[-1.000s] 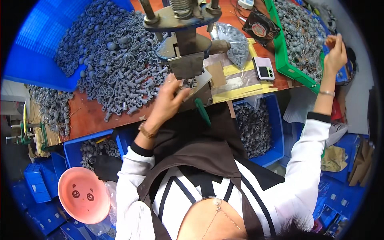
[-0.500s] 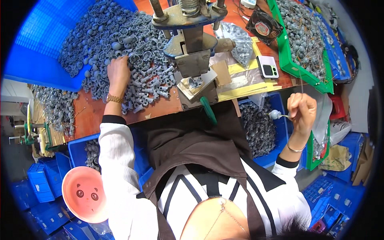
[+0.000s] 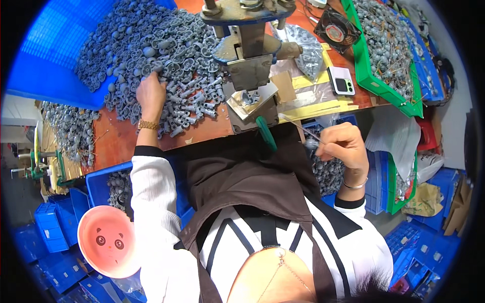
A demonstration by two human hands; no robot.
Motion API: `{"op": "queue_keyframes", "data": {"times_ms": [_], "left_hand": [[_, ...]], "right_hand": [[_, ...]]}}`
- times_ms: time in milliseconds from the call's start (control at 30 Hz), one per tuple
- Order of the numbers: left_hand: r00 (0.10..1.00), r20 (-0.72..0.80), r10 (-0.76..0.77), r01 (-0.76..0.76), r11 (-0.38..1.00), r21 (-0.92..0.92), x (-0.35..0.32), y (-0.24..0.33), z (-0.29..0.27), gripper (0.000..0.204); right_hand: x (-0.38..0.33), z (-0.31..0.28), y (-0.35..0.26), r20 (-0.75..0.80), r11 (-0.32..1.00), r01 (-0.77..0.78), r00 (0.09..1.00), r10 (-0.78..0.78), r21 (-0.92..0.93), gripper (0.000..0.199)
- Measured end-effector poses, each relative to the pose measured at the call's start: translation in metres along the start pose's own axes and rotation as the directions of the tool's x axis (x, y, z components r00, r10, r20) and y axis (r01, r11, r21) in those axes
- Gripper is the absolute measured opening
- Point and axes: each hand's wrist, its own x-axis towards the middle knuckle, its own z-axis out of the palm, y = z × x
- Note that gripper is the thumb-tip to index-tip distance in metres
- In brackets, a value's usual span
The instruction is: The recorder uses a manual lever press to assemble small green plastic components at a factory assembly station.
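My left hand (image 3: 151, 96) reaches into the large heap of small grey plastic parts (image 3: 177, 48). Its fingers are bent together on a rounded grey part at the tips, partly hidden by the hand. Over the blue crate of grey parts (image 3: 328, 174), my right hand (image 3: 346, 146) pinches a thin rod (image 3: 303, 127), which slants up to the left toward the press. Between my hands stands a metal bench press (image 3: 250, 65). A grey part (image 3: 249, 97) sits in the pale block at its base, below the ram.
A blue bin (image 3: 45, 65) lies tipped behind the heap. To the right are a phone (image 3: 342, 81), a small black fan (image 3: 337, 30), a bag of grey parts (image 3: 305, 55) and a green tray (image 3: 366, 70) of wired parts. A green handle (image 3: 265, 133) juts over the table edge.
My right hand has moved left toward the press, and its rod now points left instead of up. The grey piece on a wire that hung beside it no longer shows clearly. My left hand has barely shifted.
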Motion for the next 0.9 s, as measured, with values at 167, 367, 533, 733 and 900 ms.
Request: {"op": "queue_keyframes", "data": {"times_ms": [167,367,533,733,900], "left_hand": [[0.957,-0.288,0.035,-0.113,0.960,-0.256,-0.005,-0.011,0.011,0.027],[0.971,0.148,-0.189,0.101,-0.238,-0.966,-0.071,0.063,-0.018,0.018],[0.884,0.450,-0.125,0.303,-0.578,-0.757,-0.133,0.109,-0.024,0.021],[0.895,0.427,-0.129,0.267,-0.611,-0.745,-0.156,0.134,-0.033,0.017],[0.920,0.376,-0.114,0.239,-0.598,-0.765,-0.161,0.144,-0.037,0.017]], "right_hand": [[0.012,0.024,0.004,-0.070,0.982,-0.182,0.982,0.177,-0.059,0.017],[0.034,0.056,0.043,-0.130,0.980,-0.028,0.992,0.003,-0.197,0.013],[0.056,0.089,0.038,-0.113,0.989,-0.069,0.992,0.055,-0.132,0.018],[0.054,0.092,0.044,-0.121,0.984,-0.139,0.985,0.125,-0.113,0.022],[0.052,0.091,0.049,-0.089,0.972,-0.229,0.968,0.233,0.057,0.024]]}}
